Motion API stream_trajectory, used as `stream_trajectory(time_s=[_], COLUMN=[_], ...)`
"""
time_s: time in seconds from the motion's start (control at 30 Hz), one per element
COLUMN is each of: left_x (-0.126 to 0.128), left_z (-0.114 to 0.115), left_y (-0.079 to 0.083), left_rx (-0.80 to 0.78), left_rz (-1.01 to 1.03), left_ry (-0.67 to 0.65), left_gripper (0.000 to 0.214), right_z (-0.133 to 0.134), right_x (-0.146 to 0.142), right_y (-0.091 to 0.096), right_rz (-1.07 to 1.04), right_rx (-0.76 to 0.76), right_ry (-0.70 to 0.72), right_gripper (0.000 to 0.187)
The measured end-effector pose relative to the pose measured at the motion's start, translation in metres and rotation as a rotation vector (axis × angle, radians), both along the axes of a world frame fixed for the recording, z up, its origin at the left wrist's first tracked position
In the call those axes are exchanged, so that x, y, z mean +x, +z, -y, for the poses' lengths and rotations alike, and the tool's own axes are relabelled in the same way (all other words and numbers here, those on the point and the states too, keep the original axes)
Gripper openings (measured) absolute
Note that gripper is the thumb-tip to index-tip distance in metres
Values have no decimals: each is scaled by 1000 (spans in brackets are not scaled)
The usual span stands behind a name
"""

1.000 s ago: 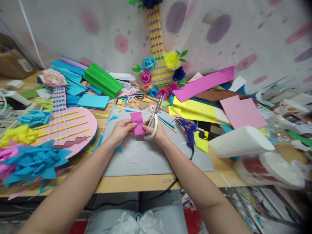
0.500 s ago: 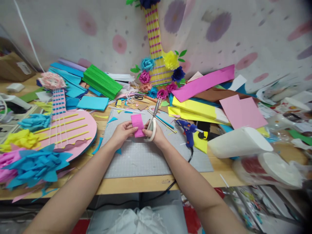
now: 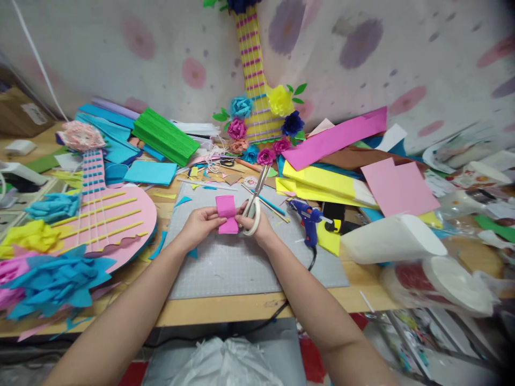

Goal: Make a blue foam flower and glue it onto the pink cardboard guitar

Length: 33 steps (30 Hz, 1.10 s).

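Just below frame centre I see my left hand (image 3: pixel 199 225) and right hand (image 3: pixel 257 225) pinching a small pink paper piece (image 3: pixel 226 213) by its waist above the grey cutting mat (image 3: pixel 241 262). My right fingers also close round scissors (image 3: pixel 254 199). I judge I'm gathering it; tighter squeezing comes next. Its long axis seems to point up-frame, toward the yellow paper guitar (image 3: pixel 257 80) beyond

No text, label, brand, number or sign is legible anywhere on the cluttered table.
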<state>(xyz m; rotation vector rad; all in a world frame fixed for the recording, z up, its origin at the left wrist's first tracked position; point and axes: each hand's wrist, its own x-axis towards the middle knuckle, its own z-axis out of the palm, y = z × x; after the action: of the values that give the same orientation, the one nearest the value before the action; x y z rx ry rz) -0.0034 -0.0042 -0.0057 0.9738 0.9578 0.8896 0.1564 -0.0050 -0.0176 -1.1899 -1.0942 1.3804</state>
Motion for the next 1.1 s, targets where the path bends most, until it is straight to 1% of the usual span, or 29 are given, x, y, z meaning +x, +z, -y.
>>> stream_trajectory(time_s=[0.2,0.4,0.5,0.6,0.67,0.8,0.93,1.03,1.1], left_x=[0,1,2,4,5,7,8,9,9], left_z=[0,0,-1,-1,-1,-1,0,1,1], left_y=[-3,-4,-5,-6,-6,-5,-2,-1,-1], left_rx=[-36,-67,-93,-97,-93,-89,-66,-58,-52], left_rz=[-42,10,37,41,45,43,-19,-50,-32], left_ry=[-8,6,27,33,60,141,186,196,191], left_gripper=[42,43,43,40,38,38,37,38,38], right_z=[0,0,-2,-4,-6,-5,-3,-3,-3], right_x=[1,0,-2,-5,-8,-10,-9,-11,-13], right_y=[1,2,-1,-4,-6,-6,-3,-2,-2], right_rz=[-24,-64,-126,-185,-207,-215,-175,-128,-134], right_rx=[18,34,34,-6,-23,-15,-11,-16,-23], right_ry=[-7,-21,-83,-176,-213,-189,-137,-156,-191], right_gripper=[38,38,37,37,38,36,38,42,44])
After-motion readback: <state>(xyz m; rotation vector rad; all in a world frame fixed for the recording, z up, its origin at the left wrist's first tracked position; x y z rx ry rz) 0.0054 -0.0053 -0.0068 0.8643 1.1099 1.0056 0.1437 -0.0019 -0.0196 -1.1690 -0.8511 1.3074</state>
